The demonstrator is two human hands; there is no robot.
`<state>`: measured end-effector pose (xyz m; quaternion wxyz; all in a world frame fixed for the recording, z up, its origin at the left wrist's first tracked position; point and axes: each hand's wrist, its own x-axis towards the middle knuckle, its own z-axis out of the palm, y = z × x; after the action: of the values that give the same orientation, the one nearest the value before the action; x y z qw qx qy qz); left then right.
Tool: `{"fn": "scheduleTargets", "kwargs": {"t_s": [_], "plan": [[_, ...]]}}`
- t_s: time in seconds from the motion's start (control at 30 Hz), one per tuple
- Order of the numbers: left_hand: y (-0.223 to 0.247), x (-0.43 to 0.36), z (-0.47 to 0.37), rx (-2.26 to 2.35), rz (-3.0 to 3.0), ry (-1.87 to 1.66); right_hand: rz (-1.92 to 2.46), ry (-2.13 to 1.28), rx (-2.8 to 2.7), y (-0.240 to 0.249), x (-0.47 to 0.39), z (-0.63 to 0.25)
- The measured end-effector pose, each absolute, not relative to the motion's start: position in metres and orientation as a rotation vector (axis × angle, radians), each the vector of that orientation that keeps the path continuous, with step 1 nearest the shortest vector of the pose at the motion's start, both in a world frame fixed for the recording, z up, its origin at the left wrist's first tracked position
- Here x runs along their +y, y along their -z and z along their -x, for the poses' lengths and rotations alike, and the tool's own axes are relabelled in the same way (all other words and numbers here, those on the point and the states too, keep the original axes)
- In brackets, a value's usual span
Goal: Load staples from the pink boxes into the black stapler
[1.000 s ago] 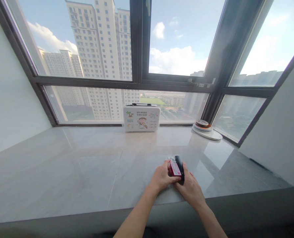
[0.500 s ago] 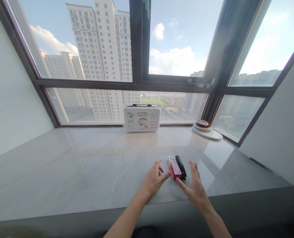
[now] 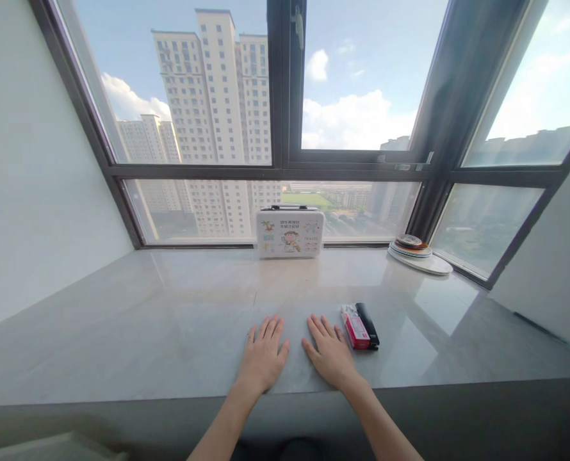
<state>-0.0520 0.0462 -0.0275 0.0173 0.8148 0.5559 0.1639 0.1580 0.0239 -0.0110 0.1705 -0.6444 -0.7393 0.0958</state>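
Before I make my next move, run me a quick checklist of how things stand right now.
1. Left hand free: ok, palm down on the windowsill.
2. Right hand free: ok, palm down, nearest the box.
3. Red-and-white box and black stapler together: ok, side by side.
4. White case upright: ok.
5. Plates evenly stacked: not ok, the bottom one juts out to the right.
6. Box contents: cannot tell.
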Motion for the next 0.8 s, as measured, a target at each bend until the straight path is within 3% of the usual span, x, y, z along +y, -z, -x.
{"fn": "scheduleTargets", "kwargs": {"t_s": [0.8], "plan": [[0.0225,0.0426,0.0518,1.724,-2.489,-0.544,1.86,-0.17,-2.063,0.0164,0.0218,-0.1521]]}}
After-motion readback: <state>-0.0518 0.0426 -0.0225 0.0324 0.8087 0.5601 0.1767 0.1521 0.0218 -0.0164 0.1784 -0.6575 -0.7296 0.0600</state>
